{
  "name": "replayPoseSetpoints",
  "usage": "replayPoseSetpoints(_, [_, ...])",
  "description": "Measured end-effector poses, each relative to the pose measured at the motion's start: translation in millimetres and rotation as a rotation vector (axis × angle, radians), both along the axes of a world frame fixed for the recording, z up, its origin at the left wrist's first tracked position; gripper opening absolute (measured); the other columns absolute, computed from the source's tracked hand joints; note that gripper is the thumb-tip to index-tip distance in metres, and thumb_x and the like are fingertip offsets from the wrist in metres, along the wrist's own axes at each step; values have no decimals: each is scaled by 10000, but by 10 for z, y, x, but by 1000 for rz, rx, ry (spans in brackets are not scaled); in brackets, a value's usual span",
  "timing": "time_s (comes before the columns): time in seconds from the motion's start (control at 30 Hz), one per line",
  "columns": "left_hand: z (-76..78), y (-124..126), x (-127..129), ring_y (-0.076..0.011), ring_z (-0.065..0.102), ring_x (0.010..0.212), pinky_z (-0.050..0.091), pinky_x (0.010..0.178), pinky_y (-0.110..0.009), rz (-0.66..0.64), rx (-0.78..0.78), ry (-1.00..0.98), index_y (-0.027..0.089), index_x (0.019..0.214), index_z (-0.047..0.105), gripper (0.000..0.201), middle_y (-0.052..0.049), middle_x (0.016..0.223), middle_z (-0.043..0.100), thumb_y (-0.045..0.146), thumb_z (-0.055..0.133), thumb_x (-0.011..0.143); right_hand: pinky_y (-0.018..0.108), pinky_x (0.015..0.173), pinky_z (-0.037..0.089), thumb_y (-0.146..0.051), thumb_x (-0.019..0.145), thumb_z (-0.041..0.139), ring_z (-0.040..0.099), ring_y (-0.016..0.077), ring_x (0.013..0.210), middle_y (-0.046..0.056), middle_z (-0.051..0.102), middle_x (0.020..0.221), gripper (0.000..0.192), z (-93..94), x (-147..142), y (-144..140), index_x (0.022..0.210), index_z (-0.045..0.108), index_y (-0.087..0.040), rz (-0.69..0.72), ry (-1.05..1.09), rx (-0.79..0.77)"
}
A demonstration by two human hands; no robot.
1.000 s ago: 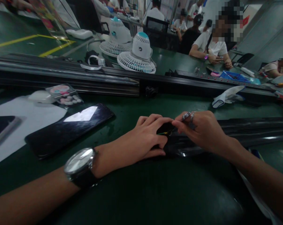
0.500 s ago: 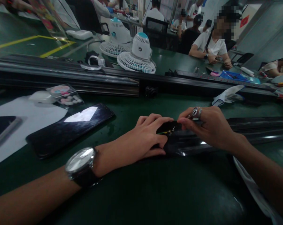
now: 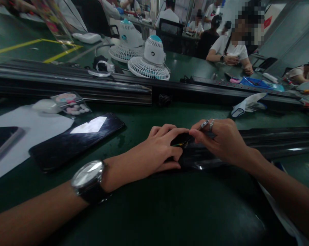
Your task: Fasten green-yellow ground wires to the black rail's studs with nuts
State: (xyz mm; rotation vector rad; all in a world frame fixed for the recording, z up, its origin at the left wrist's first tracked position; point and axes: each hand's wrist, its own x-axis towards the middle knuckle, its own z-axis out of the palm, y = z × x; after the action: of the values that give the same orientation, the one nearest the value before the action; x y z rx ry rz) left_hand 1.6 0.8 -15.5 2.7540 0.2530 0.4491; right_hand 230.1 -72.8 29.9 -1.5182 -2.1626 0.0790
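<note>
A long black bar in glossy plastic film (image 3: 277,138) lies across the green table in front of me. My left hand (image 3: 160,148), a watch on its wrist, grips the bar's left end, with fingers over the far side and thumb at the near side. A thin yellow-green wire (image 3: 178,145) shows in the gap between thumb and forefinger. My right hand (image 3: 215,138), wearing silver rings, is closed in a pinch just above that spot, close to the left fingertips. Whatever its fingertips hold is too small and dark to make out.
Left of my hands lie a black phone (image 3: 77,141), white paper (image 3: 28,133) and a small clear packet (image 3: 71,104). Long dark bars (image 3: 93,90) run across behind. Beyond them stand white fans (image 3: 151,61). A white glove (image 3: 249,104) lies right; a co-worker (image 3: 228,49) sits opposite.
My right hand has shifted a little left and turned slightly, its fingertips now closer to my left forefinger. The left hand has stayed in place. The co-worker's hands opposite have moved apart.
</note>
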Motion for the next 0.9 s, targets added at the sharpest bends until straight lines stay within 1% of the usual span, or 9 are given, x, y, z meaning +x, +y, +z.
replayPoseSetpoints(0.1, [13,3,-4,-339,359,1418,315,1099,-566,2,0,23,265,967,720,120,-40,1594,377,374,677,944,290,596,403,-408,1039,503,654,165,596,34,710,657,402,-18,-1,3,795,710,-165,8,-36,3])
replayPoseSetpoints(0.17, [23,2,-4,-337,362,1417,312,1100,-565,-1,-4,27,267,962,718,114,-39,1588,385,371,671,949,306,632,420,-376,1050,480,664,180,644,53,724,705,394,-16,20,6,815,708,-156,55,-92,14])
replayPoseSetpoints(0.3, [28,1,-3,-341,362,1419,321,1083,-560,-3,-8,22,258,943,711,99,-45,1587,392,352,678,945,355,751,443,-266,1043,470,659,211,785,88,743,866,277,51,121,0,958,708,-151,318,-253,48])
replayPoseSetpoints(0.37, [28,1,-4,-342,358,1420,325,1076,-552,-3,-9,18,255,937,710,104,-44,1593,388,354,679,946,350,769,450,-257,1035,495,651,204,799,79,738,888,224,101,169,-11,1012,697,-164,380,-229,74])
replayPoseSetpoints(0.4, [31,1,-5,-341,359,1418,325,1075,-549,-4,-10,15,256,935,711,109,-41,1592,389,358,676,948,336,758,454,-266,1033,510,651,193,787,67,736,880,206,122,184,-16,1018,693,-171,367,-185,86])
replayPoseSetpoints(0.47, [39,0,-8,-338,369,1409,322,1079,-544,-3,-19,11,261,943,717,113,-34,1589,393,364,671,952,296,701,451,-283,1031,535,652,163,724,33,728,818,190,147,189,-22,994,692,-183,288,-84,87])
replayPoseSetpoints(0.6, [58,-6,-13,-346,369,1407,316,1088,-546,-3,-37,19,255,937,724,105,-35,1590,382,350,678,947,245,590,414,-290,1024,565,636,113,595,-20,712,705,211,119,131,-11,906,704,-184,158,50,47])
replayPoseSetpoints(0.77, [28,0,-7,-347,372,1399,304,1084,-569,-9,-2,19,255,941,720,147,-50,1587,376,385,656,959,232,564,404,-307,1011,592,641,104,558,-17,732,674,292,56,38,3,782,716,-174,57,110,36])
replayPoseSetpoints(0.9, [-8,12,-3,-344,355,1414,306,1085,-567,-7,13,21,256,949,715,141,-56,1594,363,388,666,951,250,524,374,-335,986,628,609,109,493,-11,727,622,336,37,0,5,710,724,-169,-41,81,35])
